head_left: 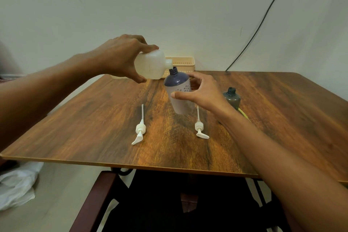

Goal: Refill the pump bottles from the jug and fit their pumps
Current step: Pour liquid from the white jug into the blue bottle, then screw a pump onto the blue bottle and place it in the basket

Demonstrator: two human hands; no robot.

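My left hand (122,58) grips a translucent white jug (150,66), tipped on its side with its spout right over the neck of a purple-and-white pump bottle (178,88). My right hand (199,92) wraps around that bottle from the right and holds it tilted toward the jug. The bottle's threaded neck is uncapped. A second, dark green bottle (232,98) stands uncapped further right, partly hidden by my right wrist. Two white pumps lie flat on the wooden table (94,118): one pump (140,130) at the left, the other pump (200,126) below the purple bottle.
A beige plastic basket (183,64) stands at the table's far edge against the wall. A black cable (259,26) runs down the wall to the table's back right. A yellow object (243,114) peeks out beside my right forearm. A chair (98,199) sits below the table's near edge.
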